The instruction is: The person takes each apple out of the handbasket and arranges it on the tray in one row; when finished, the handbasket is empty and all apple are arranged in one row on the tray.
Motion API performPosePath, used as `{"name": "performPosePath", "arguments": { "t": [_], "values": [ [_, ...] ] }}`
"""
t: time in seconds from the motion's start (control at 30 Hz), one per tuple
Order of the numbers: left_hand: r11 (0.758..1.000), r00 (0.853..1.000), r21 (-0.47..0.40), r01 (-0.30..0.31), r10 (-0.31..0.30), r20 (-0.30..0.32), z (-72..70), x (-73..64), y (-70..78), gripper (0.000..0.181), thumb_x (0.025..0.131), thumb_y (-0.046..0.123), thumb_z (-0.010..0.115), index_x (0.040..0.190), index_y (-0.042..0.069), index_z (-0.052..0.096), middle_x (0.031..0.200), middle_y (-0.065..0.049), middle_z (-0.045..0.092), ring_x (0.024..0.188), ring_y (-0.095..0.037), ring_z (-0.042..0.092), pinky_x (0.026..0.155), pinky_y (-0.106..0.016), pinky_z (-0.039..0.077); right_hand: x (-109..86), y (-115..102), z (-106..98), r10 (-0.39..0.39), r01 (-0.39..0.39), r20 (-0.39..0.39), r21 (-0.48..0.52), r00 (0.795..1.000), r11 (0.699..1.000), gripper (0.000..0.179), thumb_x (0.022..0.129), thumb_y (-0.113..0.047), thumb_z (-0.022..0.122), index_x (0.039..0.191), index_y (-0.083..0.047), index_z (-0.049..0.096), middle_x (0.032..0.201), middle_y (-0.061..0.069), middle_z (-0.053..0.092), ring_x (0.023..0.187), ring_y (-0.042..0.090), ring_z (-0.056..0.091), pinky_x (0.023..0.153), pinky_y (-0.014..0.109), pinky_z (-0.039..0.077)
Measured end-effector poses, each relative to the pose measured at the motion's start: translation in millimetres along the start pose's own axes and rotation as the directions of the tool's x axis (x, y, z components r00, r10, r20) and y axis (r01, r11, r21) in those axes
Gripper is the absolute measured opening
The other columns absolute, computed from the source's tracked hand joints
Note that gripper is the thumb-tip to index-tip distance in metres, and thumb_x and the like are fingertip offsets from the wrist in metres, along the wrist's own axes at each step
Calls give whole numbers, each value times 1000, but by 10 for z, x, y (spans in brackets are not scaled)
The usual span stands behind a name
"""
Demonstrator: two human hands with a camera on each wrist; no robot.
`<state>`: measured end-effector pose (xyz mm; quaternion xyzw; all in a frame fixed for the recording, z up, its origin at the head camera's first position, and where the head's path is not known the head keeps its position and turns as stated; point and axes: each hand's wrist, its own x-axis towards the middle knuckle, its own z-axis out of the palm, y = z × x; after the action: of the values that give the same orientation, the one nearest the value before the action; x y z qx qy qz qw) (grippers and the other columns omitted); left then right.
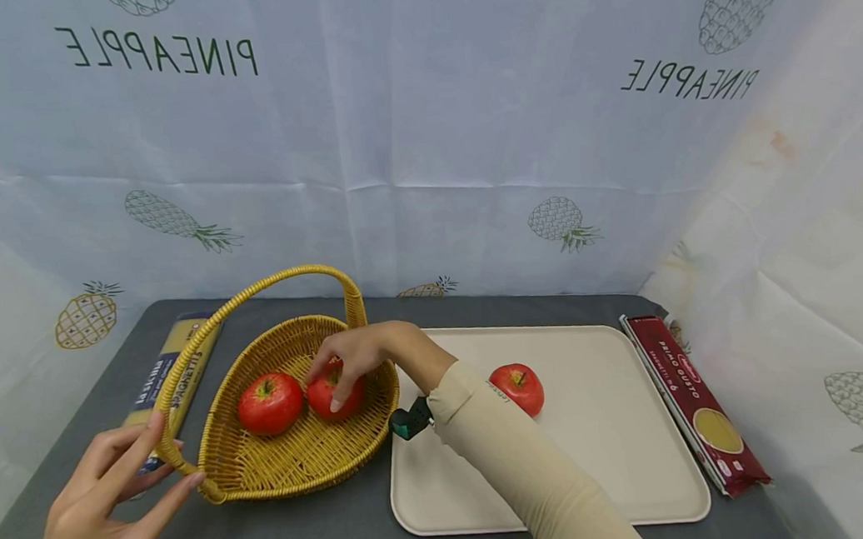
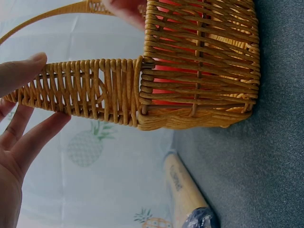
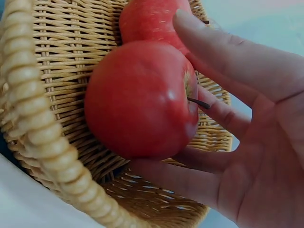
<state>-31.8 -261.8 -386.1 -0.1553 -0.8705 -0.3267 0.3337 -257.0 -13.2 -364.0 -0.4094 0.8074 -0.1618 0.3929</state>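
Observation:
A yellow wicker basket (image 1: pixel 299 471) with a tall arched handle (image 1: pixel 282 276) stands left of centre. My left hand (image 1: pixel 105 501) pinches the near base of that handle, thumb on one side and fingers on the other. Inside the basket lie two red apples, a left apple (image 1: pixel 270 403) and a right apple (image 1: pixel 328 402). My right hand (image 1: pixel 358 354) reaches over the right apple. In the right wrist view, its fingers (image 3: pixel 175 180) lie loosely round that apple's far and lower sides, while the thumb stands off from it, overlapping the other apple (image 3: pixel 152 21).
A cream tray (image 1: pixel 602 458) lies right of the basket, a third apple (image 1: pixel 518 387) on it, partly behind my right sleeve. A red spaghetti pack (image 1: pixel 696 401) flanks the tray's right side. Behind the basket handle is a yellow-and-blue spaghetti pack (image 1: pixel 191 336). A pineapple-print cloth hangs behind.

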Motion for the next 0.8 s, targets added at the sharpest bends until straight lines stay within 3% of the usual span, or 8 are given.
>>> {"name": "performPosePath", "arguments": {
  "t": [0.27, 0.8],
  "values": [
    [1000, 1000, -1, 3, -3, 1, 2, 10, 22, 89, 91, 72, 51, 140, -2, 60, 123, 30, 46, 107, 19, 47, 75, 6, 50, 22, 33, 48, 29, -33, 39, 108, 999, 994, 61, 86, -17, 83, 143, -27, 62, 147, -1, 51, 130, 14, 43, 95, 22, 58],
    [1000, 1000, -18, -12, 11, -5, 13, 6, -1, 88, 92, 70, 52, 140, -4, 60, 125, 28, 47, 107, 18, 47, 76, 7, 50, 59, 51, 62, 38, -52, 88, 164, 995, 985, 59, 85, -10, 84, 138, -27, 65, 145, -3, 51, 120, 11, 47, 82, 24, 63]
  ]
}}
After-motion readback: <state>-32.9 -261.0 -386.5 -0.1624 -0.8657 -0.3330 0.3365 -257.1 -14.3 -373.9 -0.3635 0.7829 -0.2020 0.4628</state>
